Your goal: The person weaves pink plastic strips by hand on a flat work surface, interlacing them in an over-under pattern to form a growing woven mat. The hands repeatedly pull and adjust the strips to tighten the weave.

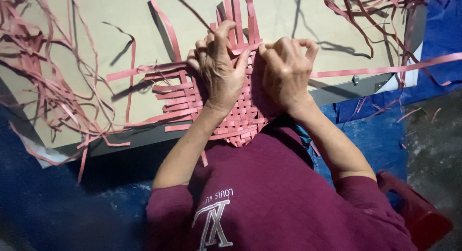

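Woven mat (231, 118) of pink strips, lying flat at near edge of tan board (62, 94), overhanging toward lap. At far left, tangled pile of loose strips (36, 58) spread over board and trailing off edge. Next, unwoven strip ends (144, 68) sticking out sideways from mat's left side. Left hand (219, 70) pressed palm down on mat, fingers curled narrow over its upper edge, thumb meeting other hand. Upright strips (238, 15) fanning away from mat just above both hands. Right hand (286, 72) touching left, fingers bent tight, pinching at weave's top edge; exact strip pinched hidden. One long strip (385, 69) running right from hands across board edge. More loose strips (370, 5) heaped at top right. Blue sheet (440, 39) beneath board. Maroon sleeves and red stool (418, 215) at lower right.
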